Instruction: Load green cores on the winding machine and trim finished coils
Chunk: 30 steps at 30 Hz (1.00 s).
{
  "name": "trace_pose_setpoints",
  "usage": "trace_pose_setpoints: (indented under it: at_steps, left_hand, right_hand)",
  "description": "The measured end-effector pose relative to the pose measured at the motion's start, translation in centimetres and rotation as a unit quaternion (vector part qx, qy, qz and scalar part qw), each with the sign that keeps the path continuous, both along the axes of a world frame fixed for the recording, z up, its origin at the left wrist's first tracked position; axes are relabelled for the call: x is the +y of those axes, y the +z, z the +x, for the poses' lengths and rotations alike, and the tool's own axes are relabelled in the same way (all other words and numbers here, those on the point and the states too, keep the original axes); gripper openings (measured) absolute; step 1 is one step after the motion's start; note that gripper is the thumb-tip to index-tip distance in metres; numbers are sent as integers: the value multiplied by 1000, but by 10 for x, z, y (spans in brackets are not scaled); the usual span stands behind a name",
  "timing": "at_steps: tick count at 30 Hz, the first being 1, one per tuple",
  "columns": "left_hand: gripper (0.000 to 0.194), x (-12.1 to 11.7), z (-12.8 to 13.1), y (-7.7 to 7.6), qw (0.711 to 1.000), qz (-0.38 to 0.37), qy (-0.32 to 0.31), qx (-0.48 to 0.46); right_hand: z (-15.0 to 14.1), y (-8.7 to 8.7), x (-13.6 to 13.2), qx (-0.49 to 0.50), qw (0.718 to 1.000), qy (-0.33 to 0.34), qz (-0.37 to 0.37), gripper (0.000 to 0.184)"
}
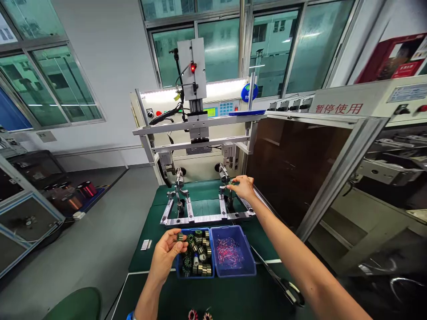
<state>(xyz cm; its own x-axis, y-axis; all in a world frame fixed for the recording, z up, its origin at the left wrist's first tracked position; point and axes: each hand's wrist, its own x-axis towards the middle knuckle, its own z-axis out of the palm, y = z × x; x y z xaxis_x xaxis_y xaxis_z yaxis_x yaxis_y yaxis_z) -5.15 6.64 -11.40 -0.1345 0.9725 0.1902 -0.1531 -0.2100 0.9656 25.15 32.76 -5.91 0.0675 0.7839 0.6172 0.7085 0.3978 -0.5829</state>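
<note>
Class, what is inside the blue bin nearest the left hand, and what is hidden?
Metal cores with green ends and a whitish cylinder show. They cover the floor of the bin; the left hand hides some of its far-left corner.

The left hand (pixel 164 253) holds a core (pixel 181 237) at a blue bin (pixel 196 277), the right hand (pixel 244 187) near a spindle (pixel 223 173).

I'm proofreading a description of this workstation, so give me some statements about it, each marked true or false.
1. The left hand holds a small metal core. True.
2. The scissors lie left of both blue bins. False: they lie to the right.
3. Pink wire pieces lie in the right bin. True.
4. The right hand is inside a bin. False: it is up by the machine's right spindle.
5. A red light glows on the machine. True.
</note>
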Motion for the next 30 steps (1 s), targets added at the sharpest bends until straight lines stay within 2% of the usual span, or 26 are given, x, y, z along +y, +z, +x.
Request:
trace_pose_setpoints:
  at_steps: [4,7,13,16,20,26,30]
  left_hand:
    - [54,-2,7,3,1000,8,8,-17]
    - [53,-4,13,3,1000,13,0,-23]
    - [45,-5,20,0,1000,13,23,5]
    - [41,-5,22,-5,999,9,42,12]
    - [38,-6,24,-9,997,23,39,62]
    - [32,-9,23,-10,993,48,34,98]
    - [33,2,14,-9,980,61,26,189]
  right_hand:
    - [3,-26,3,-29,999,-10,-29,28]
    - [5,-35,5,-41,999,-10,-22,31]
    - [14,-41,21,-83,994,68,-12,19]
    - [20,-46,27,-98,991,92,-15,19]
    - [24,-50,28,-108,990,81,-29,21]
    - [19,-46,23,-115,990,66,-43,21]
    - [16,-45,21,-116,990,54,-53,23]
